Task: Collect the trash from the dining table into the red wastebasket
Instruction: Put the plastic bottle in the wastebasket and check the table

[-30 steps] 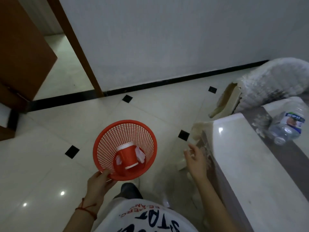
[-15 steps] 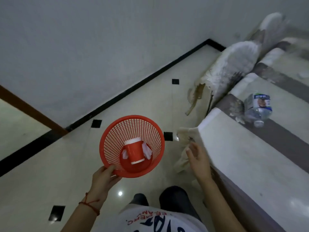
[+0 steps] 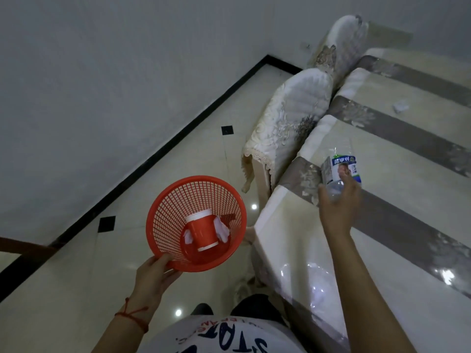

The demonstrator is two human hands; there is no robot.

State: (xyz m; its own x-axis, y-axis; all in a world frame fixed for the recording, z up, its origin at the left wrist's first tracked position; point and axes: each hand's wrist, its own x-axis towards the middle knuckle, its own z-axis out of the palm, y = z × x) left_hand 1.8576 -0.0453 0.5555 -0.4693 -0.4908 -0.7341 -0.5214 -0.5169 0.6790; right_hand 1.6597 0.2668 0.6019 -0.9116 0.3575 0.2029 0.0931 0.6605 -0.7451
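My left hand grips the near rim of the red mesh wastebasket, holding it tilted beside the table's corner. A red paper cup and crumpled white tissues lie inside it. My right hand is over the dining table, with thumb and fingers closed around the clear end of an empty plastic bottle that has a blue and white label. A small crumpled white paper lies farther along the table.
Two chairs with cream embroidered covers stand pushed against the table's left side. Glossy tiled floor runs between the table and a white wall with a black skirting. My legs stand at the table's corner.
The view has swung right along the table. My right hand rose from the table's edge and closed on the bottle. The basket stays in my left hand.
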